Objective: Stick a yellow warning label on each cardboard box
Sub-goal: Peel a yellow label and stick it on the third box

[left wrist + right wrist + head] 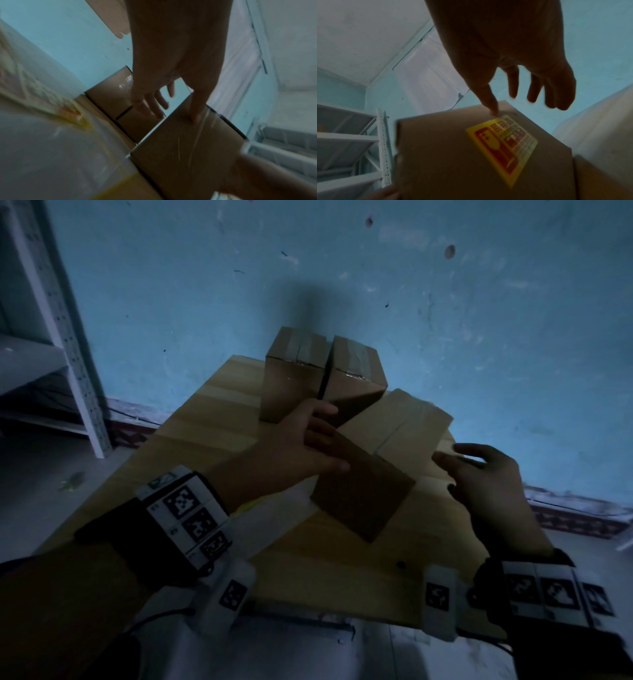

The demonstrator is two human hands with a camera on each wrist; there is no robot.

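A plain brown cardboard box (pixel 363 491) sits tilted on a pale wooden bench (pixel 212 419), its matte corrugated faces meeting at sharp edges. The right wrist view shows a glossy rectangular yellow warning label (pixel 502 146) with a red glass symbol stuck flat on one face of a box; its print is too blurred to read. The left hand (pixel 308 446) lies on the box's far upper corner, fingers spread and fairly straight, thumb along the near face — resting on it rather than clutching. The right hand (pixel 486 477) hovers just beside the box with fingers loosely extended, holding nothing; in its wrist view, the thumb tip touches the box edge by the label.

Behind stand two upright boxes (pixel 294 378) side by side, sealed along their tops with shiny clear tape. A flattened sheet of cardboard (pixel 411 422) lies to their right. Beyond — a rough, chipped turquoise wall (pixel 479 337) and a white perforated metal shelf (pixel 68 350).
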